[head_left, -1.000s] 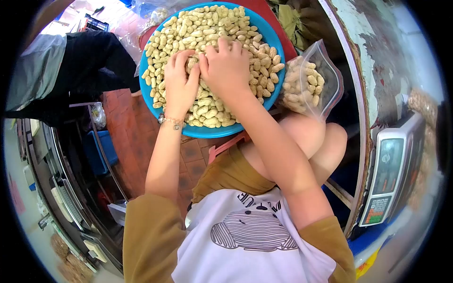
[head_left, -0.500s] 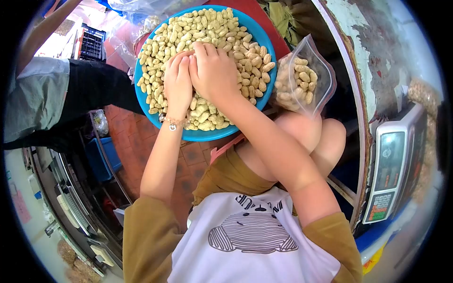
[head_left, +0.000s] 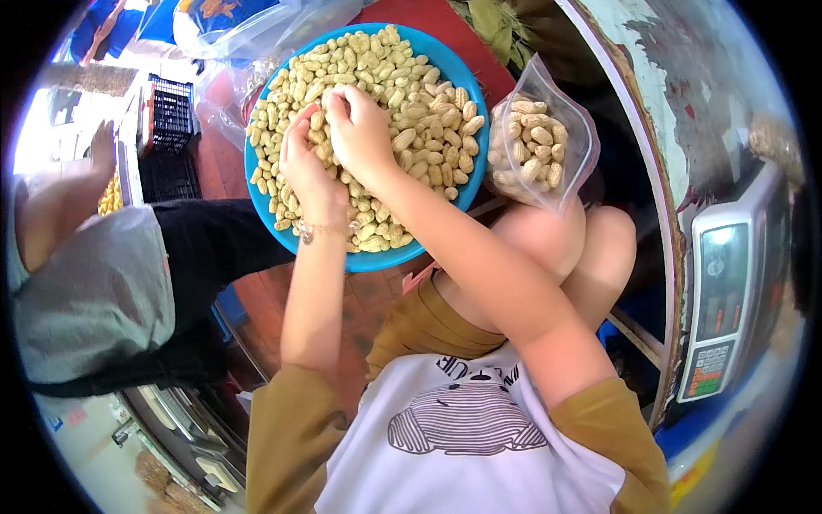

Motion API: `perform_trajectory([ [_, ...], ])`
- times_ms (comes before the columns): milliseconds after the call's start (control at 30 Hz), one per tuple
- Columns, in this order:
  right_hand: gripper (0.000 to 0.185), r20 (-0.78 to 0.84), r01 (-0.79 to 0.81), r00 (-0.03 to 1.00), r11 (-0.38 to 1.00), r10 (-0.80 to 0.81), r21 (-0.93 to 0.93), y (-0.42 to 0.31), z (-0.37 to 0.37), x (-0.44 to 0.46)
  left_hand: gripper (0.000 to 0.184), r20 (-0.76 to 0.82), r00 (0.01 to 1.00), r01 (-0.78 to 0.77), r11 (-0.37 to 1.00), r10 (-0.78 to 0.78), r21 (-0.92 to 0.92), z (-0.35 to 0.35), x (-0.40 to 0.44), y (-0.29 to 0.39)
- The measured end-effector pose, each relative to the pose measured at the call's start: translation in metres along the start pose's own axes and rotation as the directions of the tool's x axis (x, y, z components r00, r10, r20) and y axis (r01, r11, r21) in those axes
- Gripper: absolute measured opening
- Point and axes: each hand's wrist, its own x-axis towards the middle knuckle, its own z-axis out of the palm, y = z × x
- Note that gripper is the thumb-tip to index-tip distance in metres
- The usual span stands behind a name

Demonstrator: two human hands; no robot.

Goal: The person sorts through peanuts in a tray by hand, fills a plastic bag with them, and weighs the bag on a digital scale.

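Left hand (head_left: 306, 167) and right hand (head_left: 360, 133) inside basin (head_left: 377, 259), 1 joint grip cupped around peanuts (head_left: 317, 130), likely stopping spills. Filled bag (head_left: 544, 146) right of basin, by knees (head_left: 544, 240), probably for support. Scale (head_left: 721, 283) farther right of basin.

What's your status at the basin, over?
Left hand and right hand cupped close together at the peanuts. Blue basin heaped full. Clear bag beside it, out of the hands' way.

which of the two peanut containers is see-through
The zip bag beside the knees: its clear plastic shows the peanuts inside. The other, a round basin, is opaque blue.
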Motion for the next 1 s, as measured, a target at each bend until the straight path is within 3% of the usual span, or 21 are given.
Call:
perform_trajectory([
  [33, 0.02, -0.016, -0.052, 0.998, 0.997, 0.053, 0.064, -0.001, -0.002, 0.002, 0.032, -0.022, 0.999, -0.047, 0.996, 0.049, 0.079, 0.014, -0.018, 0.01],
  [133, 0.019, -0.019, -0.15, 0.985, 0.914, 0.169, 0.377, 0.0, -0.002, 0.004, 0.034, -0.027, 1.0, -0.008, 0.986, 0.003, -0.167, 0.017, -0.017, 0.007],
  [267, 0.02, 0.073, -0.251, 0.961, 0.729, 0.267, 0.637, -0.01, -0.008, -0.002, 0.04, -0.109, 0.983, 0.103, 0.938, -0.147, -0.331, 0.03, -0.027, 0.026],
  [333, 0.021, 0.095, -0.308, 0.928, 0.598, 0.36, 0.74, -0.019, -0.009, -0.005, 0.042, -0.092, 0.985, 0.098, 0.906, -0.149, -0.412, 0.026, -0.025, 0.028],
  [400, 0.022, 0.181, -0.363, 0.918, 0.559, 0.353, 0.745, -0.019, -0.01, -0.006, 0.043, -0.052, 0.988, 0.107, 0.896, -0.143, -0.432, 0.028, -0.029, 0.03],
  [500, 0.023, 0.274, -0.423, 0.88, 0.376, 0.389, 0.825, -0.007, -0.011, -0.001, 0.047, -0.025, 0.994, 0.081, 0.88, -0.105, -0.468, 0.026, -0.027, 0.021],
  [600, 0.023, 0.279, -0.452, 0.854, 0.357, 0.44, 0.818, -0.02, -0.017, -0.003, 0.047, 0.02, 0.993, 0.112, 0.843, -0.119, -0.527, 0.024, -0.031, 0.017],
  [700, 0.027, 0.251, -0.426, 0.883, 0.448, 0.397, 0.786, -0.019, -0.016, -0.005, 0.049, 0.076, 0.988, 0.151, 0.795, -0.131, -0.587, 0.019, -0.028, 0.016],
  [767, 0.029, 0.261, -0.402, 0.901, 0.443, 0.346, 0.801, -0.031, -0.02, -0.011, 0.049, 0.156, 0.981, 0.19, 0.743, -0.116, -0.642, 0.012, -0.025, 0.012],
  [933, 0.039, 0.302, -0.396, 0.916, 0.463, 0.265, 0.793, -0.04, -0.028, -0.02, 0.052, 0.185, 0.98, 0.183, 0.718, -0.077, -0.671, 0.014, -0.035, 0.017],
  [1000, 0.04, 0.266, -0.358, 0.932, 0.525, 0.245, 0.772, -0.039, -0.027, -0.02, 0.052, 0.249, 0.968, 0.201, 0.693, -0.032, -0.692, 0.011, -0.035, 0.016],
])
